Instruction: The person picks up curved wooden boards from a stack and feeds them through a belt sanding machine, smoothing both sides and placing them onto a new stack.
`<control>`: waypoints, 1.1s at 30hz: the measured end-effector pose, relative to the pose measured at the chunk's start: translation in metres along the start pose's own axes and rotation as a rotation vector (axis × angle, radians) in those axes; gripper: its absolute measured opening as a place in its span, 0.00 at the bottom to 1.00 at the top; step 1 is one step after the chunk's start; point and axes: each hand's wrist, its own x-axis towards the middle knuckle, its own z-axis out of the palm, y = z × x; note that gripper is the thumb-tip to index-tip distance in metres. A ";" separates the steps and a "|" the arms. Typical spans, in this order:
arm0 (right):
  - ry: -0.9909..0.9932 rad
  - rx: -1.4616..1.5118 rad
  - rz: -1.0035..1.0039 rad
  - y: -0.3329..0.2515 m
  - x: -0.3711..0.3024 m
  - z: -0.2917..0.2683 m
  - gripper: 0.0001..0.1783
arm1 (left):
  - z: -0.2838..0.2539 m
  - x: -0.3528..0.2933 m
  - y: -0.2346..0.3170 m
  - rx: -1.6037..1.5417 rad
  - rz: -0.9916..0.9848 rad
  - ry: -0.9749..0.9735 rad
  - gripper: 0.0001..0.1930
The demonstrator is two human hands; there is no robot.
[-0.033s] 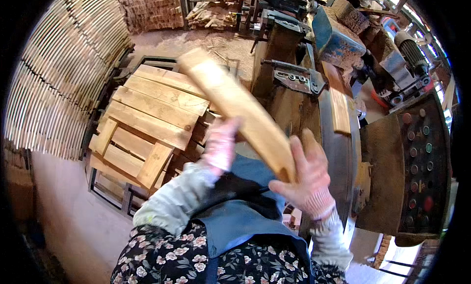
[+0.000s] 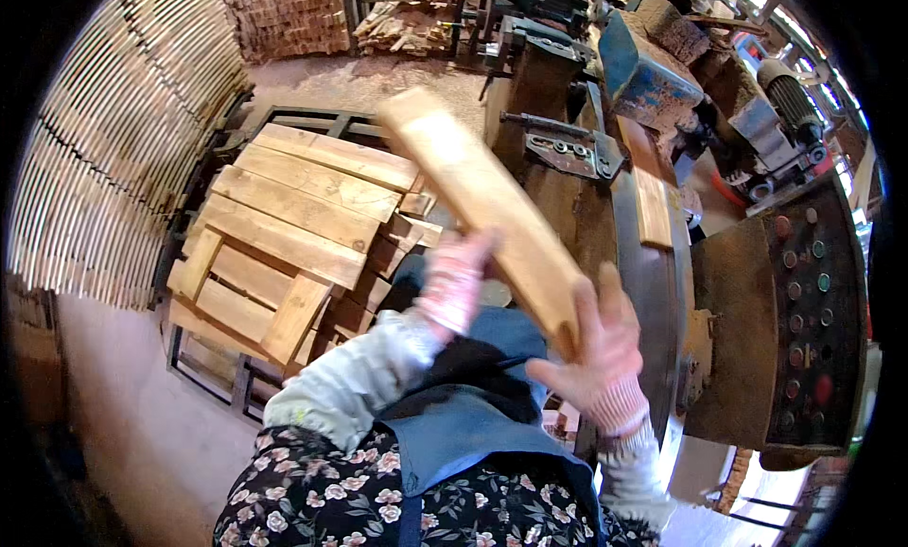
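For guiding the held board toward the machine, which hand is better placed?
Probably the right hand: it is at the near end of the board and closer to the machine; the left hand is farther.

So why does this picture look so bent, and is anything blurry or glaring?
Head view: fisheye distortion bends straight edges, within a black surround; same head view: the left grip and wooden board look smeared, while the floral garment looks sharper; head view again: pale glare whitens the board near its far end.
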 end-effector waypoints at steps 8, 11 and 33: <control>0.060 -0.192 0.797 0.016 -0.195 -0.003 0.51 | 0.107 -0.018 -0.040 0.078 -0.111 -0.672 0.24; 0.248 -0.167 0.934 0.020 -0.202 0.002 0.48 | 0.040 0.029 -0.041 0.115 0.167 -0.270 0.18; 0.468 -0.162 0.423 0.133 -0.078 0.068 0.50 | -0.517 0.146 -0.085 -0.222 0.158 0.364 0.25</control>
